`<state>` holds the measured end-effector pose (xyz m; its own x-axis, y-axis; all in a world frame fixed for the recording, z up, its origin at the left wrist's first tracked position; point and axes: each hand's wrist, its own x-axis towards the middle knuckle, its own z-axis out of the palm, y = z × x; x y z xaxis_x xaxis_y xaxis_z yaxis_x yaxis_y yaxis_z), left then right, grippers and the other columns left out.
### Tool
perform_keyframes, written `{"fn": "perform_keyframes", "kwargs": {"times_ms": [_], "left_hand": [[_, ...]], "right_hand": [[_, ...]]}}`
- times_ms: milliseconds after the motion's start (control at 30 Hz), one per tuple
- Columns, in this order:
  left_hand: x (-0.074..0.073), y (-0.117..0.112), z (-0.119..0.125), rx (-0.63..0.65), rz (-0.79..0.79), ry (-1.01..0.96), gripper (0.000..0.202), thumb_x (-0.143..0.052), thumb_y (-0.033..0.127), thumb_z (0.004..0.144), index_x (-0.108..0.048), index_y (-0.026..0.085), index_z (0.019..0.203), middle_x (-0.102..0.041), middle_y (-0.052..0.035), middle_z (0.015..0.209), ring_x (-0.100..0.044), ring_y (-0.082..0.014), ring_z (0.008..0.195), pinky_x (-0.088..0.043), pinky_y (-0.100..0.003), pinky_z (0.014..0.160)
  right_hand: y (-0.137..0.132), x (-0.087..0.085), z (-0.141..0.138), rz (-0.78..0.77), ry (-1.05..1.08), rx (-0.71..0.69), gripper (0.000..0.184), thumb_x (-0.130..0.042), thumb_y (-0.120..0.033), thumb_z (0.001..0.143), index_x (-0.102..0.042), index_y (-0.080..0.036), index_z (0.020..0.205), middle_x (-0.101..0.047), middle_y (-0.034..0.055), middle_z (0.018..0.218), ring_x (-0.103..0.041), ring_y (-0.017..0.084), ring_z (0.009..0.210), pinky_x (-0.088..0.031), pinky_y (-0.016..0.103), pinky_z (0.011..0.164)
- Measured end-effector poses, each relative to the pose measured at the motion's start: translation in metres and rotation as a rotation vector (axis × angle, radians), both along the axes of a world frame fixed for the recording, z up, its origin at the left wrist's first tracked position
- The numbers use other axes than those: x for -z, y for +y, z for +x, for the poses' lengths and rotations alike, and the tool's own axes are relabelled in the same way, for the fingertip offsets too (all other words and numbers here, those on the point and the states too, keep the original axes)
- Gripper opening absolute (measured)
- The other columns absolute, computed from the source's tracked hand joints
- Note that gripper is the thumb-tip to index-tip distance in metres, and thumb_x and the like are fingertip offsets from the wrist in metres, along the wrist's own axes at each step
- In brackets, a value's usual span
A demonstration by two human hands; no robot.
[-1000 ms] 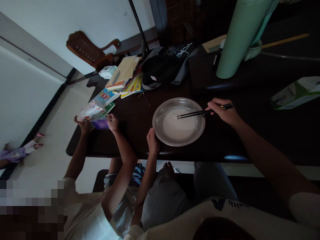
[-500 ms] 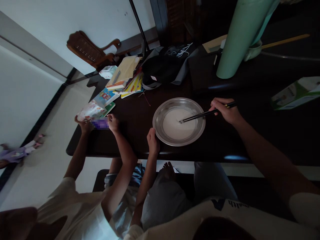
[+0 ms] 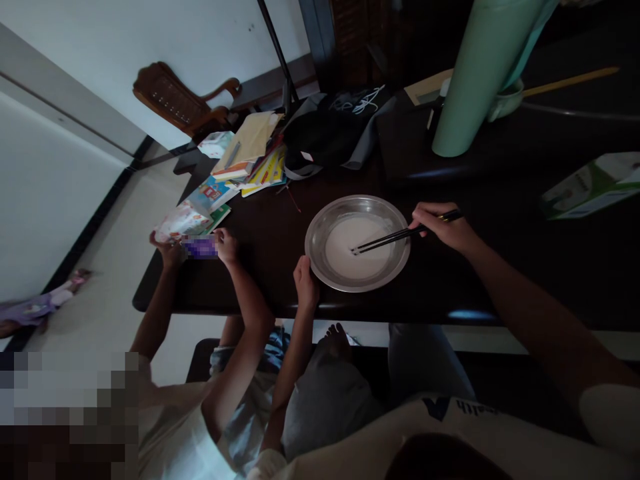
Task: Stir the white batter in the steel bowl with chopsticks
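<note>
A wide metal bowl [image 3: 320,230] sits on the dark table near its front edge. Inside it lies a whitish, smooth-looking liquid [image 3: 357,263]. My left hand [image 3: 305,280] grips the bowl's rim at its lower left, the fingers partly hidden beneath. Two black chopsticks [image 3: 387,238] are held in my right hand [image 3: 440,223], just beyond the bowl's right rim. Their tips dip into the liquid left of the bowl's middle.
Beside me on the left, another person's hands [image 3: 227,245] hold a blurred purple object [image 3: 201,246]. Books [image 3: 265,170], a tissue pack [image 3: 183,220] and a black bag [image 3: 325,137] lie farther back. A tall green bottle [image 3: 475,87] and a green-white carton [image 3: 590,187] stand right.
My right hand has shifted a little left and slightly down, and the chopstick tips have moved left through the liquid. My left hand and the bowl stay nearly where they were.
</note>
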<state>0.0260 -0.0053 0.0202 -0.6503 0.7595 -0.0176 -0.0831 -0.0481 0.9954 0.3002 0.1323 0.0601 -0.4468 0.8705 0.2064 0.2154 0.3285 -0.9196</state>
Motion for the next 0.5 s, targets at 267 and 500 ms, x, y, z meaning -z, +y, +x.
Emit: {"fn": "perform_keyframes", "kwargs": {"times_ms": [267,500], "left_hand": [[0.0015,-0.0007,-0.0003,-0.015,-0.015,0.001,0.043,-0.060,0.036,0.088,-0.040,0.018,0.054,-0.032,0.0047,0.059,-0.030,-0.0103,0.059,-0.032,-0.022,0.057],[0.0003,-0.0008,-0.0001,0.004,-0.021,0.039,0.043,-0.058,0.034,0.089,-0.039,0.018,0.054,-0.033,0.0045,0.059,-0.030,-0.0101,0.059,-0.032,-0.021,0.057]], "right_hand": [[0.0043,0.0005,0.0021,0.021,0.006,0.114,0.035,-0.057,-0.048,0.089,-0.067,-0.025,0.064,-0.060,0.0011,0.058,-0.056,0.015,0.056,-0.044,0.033,0.058],[0.0004,0.0007,-0.0018,0.003,0.004,-0.005,0.033,-0.059,-0.048,0.088,-0.068,-0.026,0.065,-0.061,0.0008,0.058,-0.058,0.016,0.056,-0.045,0.034,0.058]]}}
